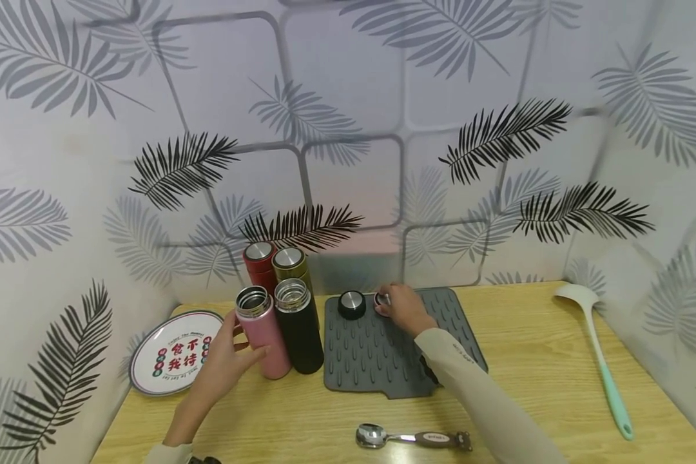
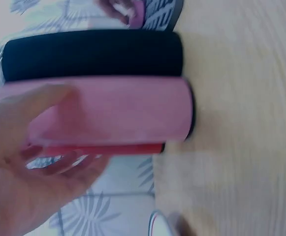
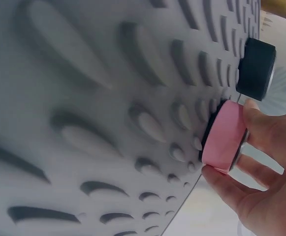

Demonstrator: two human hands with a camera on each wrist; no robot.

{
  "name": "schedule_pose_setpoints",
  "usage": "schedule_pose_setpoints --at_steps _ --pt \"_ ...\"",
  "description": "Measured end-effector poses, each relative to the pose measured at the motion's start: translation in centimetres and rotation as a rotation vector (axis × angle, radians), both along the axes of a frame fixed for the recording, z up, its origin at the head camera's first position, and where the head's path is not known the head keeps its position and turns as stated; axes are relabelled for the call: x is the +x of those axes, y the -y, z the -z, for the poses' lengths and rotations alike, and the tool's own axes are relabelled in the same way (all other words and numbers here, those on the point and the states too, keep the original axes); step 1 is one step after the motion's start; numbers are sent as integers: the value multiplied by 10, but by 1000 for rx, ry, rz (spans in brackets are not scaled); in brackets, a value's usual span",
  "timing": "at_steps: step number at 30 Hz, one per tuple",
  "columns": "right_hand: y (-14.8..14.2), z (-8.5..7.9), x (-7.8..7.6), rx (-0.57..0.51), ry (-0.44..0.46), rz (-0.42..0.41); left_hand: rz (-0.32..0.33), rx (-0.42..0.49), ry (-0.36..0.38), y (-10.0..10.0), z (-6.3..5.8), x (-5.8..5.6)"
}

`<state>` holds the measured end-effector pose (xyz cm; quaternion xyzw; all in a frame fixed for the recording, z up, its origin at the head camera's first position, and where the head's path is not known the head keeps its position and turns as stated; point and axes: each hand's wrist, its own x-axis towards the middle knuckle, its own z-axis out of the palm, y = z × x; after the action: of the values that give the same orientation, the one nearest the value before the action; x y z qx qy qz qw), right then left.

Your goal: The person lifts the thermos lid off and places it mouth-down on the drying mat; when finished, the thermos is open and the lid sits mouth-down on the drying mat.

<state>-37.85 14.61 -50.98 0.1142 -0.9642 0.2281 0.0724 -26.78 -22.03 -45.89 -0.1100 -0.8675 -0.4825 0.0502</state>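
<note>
My left hand (image 1: 226,351) holds the open pink thermos bottle (image 1: 268,341), thumb across its front and fingers round its far left side. In the left wrist view, the thumb lies on the pink wall. Right beside it stands an open black thermos bottle (image 1: 299,335). Behind these two are a red thermos (image 1: 259,265) and an olive-gold thermos (image 1: 290,259), both capped. My right hand (image 1: 405,308) pinches a pink lid (image 3: 223,135) between thumb and fingers at the grey mat's far part. A black lid (image 1: 352,305) sits on the mat just left of it.
The ridged grey mat (image 1: 359,367) lies near the back wall. At the left, a white plate (image 1: 156,348) with red characters leans against the wall. A spoon (image 1: 412,438) lies at the front. A white ladle (image 1: 597,341) with a mint handle is at the right.
</note>
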Motion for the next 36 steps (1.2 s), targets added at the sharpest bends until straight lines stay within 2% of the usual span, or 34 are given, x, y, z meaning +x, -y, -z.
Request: schedule_pose_setpoints --at_steps 4,6,8,12,15,18,22,27,36 --pt "0 4 1 7 -13 4 111 -116 48 20 -6 3" --pt "1 5 2 -7 -13 7 132 -179 60 30 -8 3" --pt "1 6 2 -19 -10 13 109 -233 41 37 -11 2" --pt "1 9 1 -18 -22 16 -7 -266 -39 45 -17 -2" --pt "2 9 0 -3 -29 11 -46 -232 -54 48 -22 -10" --pt "2 6 1 11 -30 10 -47 -170 -49 49 -24 -23" --pt "2 5 1 14 -31 15 13 -81 -65 47 -24 -46" --pt "2 6 1 23 -50 14 88 -17 -38 42 -26 -69" --pt "2 5 2 5 -17 25 206 108 40 33 -21 -95"
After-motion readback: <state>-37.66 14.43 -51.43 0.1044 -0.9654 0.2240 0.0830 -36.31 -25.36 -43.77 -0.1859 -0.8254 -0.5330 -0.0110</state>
